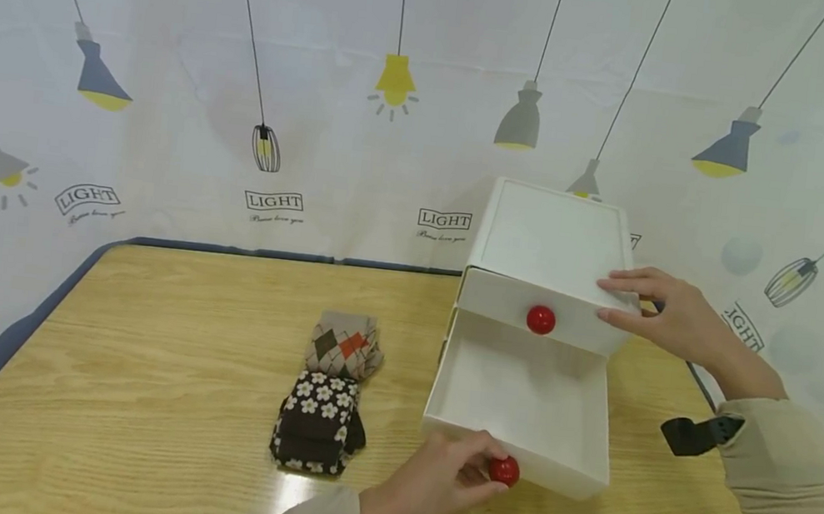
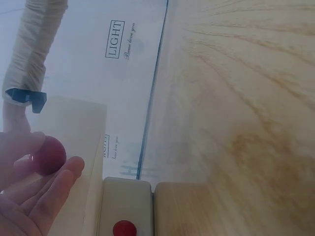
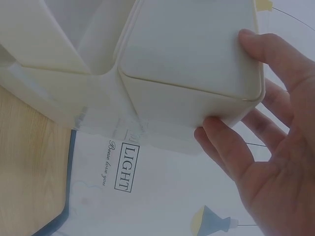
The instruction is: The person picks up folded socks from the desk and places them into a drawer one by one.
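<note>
From the head camera, a white cabinet (image 1: pixel 553 234) stands on the bench (image 1: pixel 168 349) towards 4 o'clock, its lower drawer (image 1: pixel 519 385) pulled out. The left hand (image 1: pixel 438 473), between 5 and 6 o'clock, pinches that drawer's red knob (image 1: pixel 504 471). At 3 o'clock the right hand (image 1: pixel 666 313) rests on the cabinet's edge — fingers apart, not wrapped round it. Folded socks (image 1: pixel 321 407) lie near 7 o'clock, well apart from both hands.

In the left wrist view, thumb and fingers hold the red knob at 8 o'clock.

In the right wrist view, the right hand reaches in from 3 o'clock — loosely spread, fingertips touching the cabinet's corner.
</note>
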The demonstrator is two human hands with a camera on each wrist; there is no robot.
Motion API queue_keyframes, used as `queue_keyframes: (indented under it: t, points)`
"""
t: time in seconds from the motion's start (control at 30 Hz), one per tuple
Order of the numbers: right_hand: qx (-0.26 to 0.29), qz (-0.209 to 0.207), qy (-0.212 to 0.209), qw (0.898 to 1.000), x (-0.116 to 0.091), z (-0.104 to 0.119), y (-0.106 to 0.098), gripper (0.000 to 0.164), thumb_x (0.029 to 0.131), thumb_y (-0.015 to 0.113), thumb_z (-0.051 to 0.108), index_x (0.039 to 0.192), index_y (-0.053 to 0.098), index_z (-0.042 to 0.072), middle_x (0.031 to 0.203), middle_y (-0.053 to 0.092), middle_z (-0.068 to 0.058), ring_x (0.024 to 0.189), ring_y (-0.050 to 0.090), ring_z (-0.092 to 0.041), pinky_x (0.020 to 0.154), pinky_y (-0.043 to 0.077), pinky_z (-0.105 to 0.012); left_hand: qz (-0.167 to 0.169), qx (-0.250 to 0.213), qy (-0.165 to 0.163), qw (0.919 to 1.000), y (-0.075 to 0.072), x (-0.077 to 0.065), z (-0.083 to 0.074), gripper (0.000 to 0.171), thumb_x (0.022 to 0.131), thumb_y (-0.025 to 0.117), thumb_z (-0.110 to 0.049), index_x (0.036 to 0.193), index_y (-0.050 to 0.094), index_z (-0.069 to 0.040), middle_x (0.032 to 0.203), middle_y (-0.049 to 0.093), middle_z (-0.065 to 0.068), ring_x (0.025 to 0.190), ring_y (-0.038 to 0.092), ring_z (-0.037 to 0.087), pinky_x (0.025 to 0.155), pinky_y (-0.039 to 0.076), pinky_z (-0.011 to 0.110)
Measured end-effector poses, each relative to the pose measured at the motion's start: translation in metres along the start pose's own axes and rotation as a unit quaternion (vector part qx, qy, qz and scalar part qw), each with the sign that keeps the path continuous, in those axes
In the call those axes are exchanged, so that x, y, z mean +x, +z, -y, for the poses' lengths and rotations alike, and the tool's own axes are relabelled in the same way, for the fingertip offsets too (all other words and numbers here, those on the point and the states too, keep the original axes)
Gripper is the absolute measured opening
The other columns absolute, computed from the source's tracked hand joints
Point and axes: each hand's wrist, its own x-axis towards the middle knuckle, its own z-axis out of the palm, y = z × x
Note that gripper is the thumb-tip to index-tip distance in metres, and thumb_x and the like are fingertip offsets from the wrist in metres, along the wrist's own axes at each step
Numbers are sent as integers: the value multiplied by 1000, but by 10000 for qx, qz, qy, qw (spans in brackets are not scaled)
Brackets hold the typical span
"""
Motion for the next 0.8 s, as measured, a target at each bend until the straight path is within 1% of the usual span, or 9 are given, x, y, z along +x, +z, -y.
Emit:
queue_keyframes:
  t: [0.17,0.23,0.3,0.37,0.43,0.5,0.63,0.73,0.8]
  points:
    - [69,-6,25,10000,0,0,0,51,82,63,27,123,50,0,130,38,-20,114,36,-41,82,40,-55,102,72,-59,9999,2,-6,2,23,82,62,-8,102,54,-7,96,65,3,78,57,-5,66,42,4]
    - [48,-28,29,10000,-1,1,1,50,83,63,27,123,50,0,130,38,-20,114,36,-40,81,41,-55,169,108,-107,9997,0,-8,2,23,83,61,-10,105,55,-7,98,64,2,79,57,-6,66,42,4]
    - [2,-62,7,10000,-1,1,1,50,83,63,27,122,51,0,129,39,-19,113,38,-39,81,41,-54,258,121,-190,9994,-4,-10,2,25,85,60,-11,109,55,-9,103,63,1,81,56,-6,67,42,4]
    - [-28,-86,-2,10000,-1,1,2,49,83,63,27,122,51,0,129,40,-19,112,39,-38,80,42,-53,356,106,-349,9987,-12,-13,1,27,86,58,-14,113,56,-13,108,61,-2,82,55,-6,67,42,5]
    - [-53,-95,-15,9999,-2,2,3,49,83,63,27,122,51,0,128,40,-19,110,40,-37,80,43,-52,390,88,-573,9976,-22,-18,1,29,87,57,-18,116,56,-16,109,61,-4,81,55,-6,66,43,6]
    - [-68,-100,-18,9999,-2,2,3,49,83,63,27,122,51,0,128,40,-19,109,41,-37,79,43,-52,294,44,-835,9961,-36,-24,2,29,87,57,-20,115,58,-16,103,62,-5,78,55,-5,65,44,8]
    - [-81,-83,-7,9999,-1,3,2,49,83,63,27,122,51,0,129,40,-19,109,41,-37,79,43,-51,-191,-22,-1313,9912,-69,-43,14,23,86,58,-21,106,62,-11,87,65,-3,72,57,0,62,48,15]
    - [-65,-53,16,10000,-1,3,1,50,83,62,28,123,50,0,129,39,-19,109,40,-38,79,42,-52,-545,40,-1714,9837,-96,-59,27,22,86,59,-24,102,64,-11,83,65,-1,71,60,5,61,50,19]
    - [-63,-45,20,10000,-1,2,1,50,83,63,28,123,50,0,129,39,-20,110,40,-38,79,42,-53,-697,209,-1981,9775,-113,-69,38,23,86,59,-25,103,63,-10,84,65,-1,71,60,9,60,50,21]
